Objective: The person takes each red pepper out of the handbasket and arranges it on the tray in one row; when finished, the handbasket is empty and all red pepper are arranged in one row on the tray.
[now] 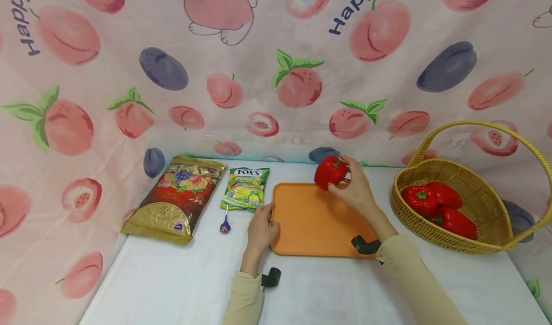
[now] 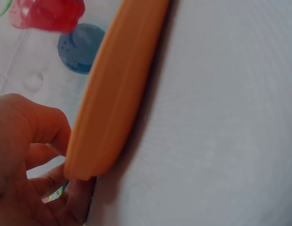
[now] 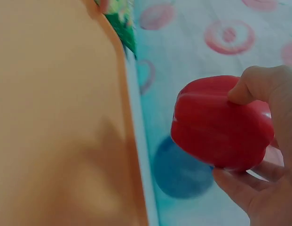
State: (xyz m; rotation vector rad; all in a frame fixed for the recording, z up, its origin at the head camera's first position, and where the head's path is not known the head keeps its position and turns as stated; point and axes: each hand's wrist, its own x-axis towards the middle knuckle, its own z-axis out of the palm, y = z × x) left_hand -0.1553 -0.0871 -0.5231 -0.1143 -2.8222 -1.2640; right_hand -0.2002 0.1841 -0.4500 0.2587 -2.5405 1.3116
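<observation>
A red bell pepper (image 1: 330, 172) is gripped by my right hand (image 1: 356, 187) above the far right part of an orange tray (image 1: 319, 224). The right wrist view shows the thumb on one side of the pepper (image 3: 216, 125) and fingers on the other, with the tray's rim beside it. At the tray's left side, my left hand (image 1: 260, 231) holds the rim. In the left wrist view its fingers (image 2: 51, 125) curl around the tray's corner (image 2: 110, 103). Part of the left hand's fingers is hidden behind the tray there.
To the right stands a yellow wicker basket (image 1: 496, 205) with a tall handle, holding several red bell peppers (image 1: 454, 222). Left of the tray lie a green Fox's candy bag (image 1: 246, 188), a purple lollipop (image 1: 225, 226) and a large red and gold bag (image 1: 178, 198). A fruit-print cloth (image 1: 267, 42) hangs behind.
</observation>
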